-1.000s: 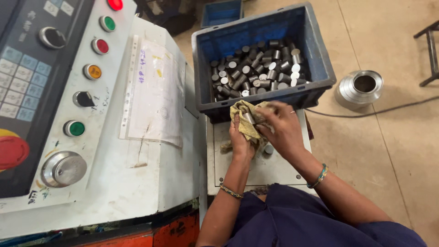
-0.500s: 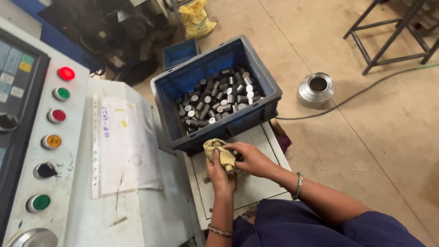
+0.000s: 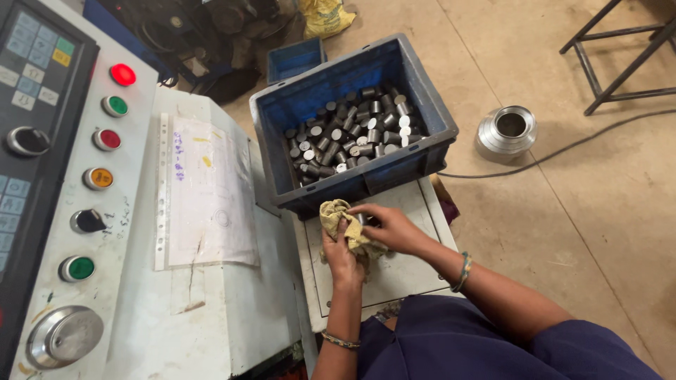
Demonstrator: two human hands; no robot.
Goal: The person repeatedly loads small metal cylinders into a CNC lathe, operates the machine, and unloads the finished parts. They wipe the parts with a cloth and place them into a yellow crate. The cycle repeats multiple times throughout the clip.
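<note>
- Both hands are together over the small white stand (image 3: 415, 204) in front of the person, meeting on one crumpled yellowish rag (image 3: 343, 224).
- The left hand (image 3: 340, 255) is clamped on the rag from below, fingers curled up into the cloth.
- The right hand (image 3: 391, 229) is closed over the rag's right side, fingertips pinched at a small dark piece (image 3: 364, 219) tucked in the folds; what that piece is cannot be told from here.
- The rag sits just below the near wall of the blue plastic crate (image 3: 429, 105), which rests on the far end of the stand.
- The crate is loaded with short grey metal cylinders (image 3: 352, 130), many standing on end.
- To the left, a white machine console carries a sheet in a clear sleeve (image 3: 204, 190) and a column of coloured push buttons (image 3: 108, 139), the top one lit red.
- Out on the floor to the right, a shiny metal ring part (image 3: 505, 131) lies beside a dark cable (image 3: 563, 148).
</note>
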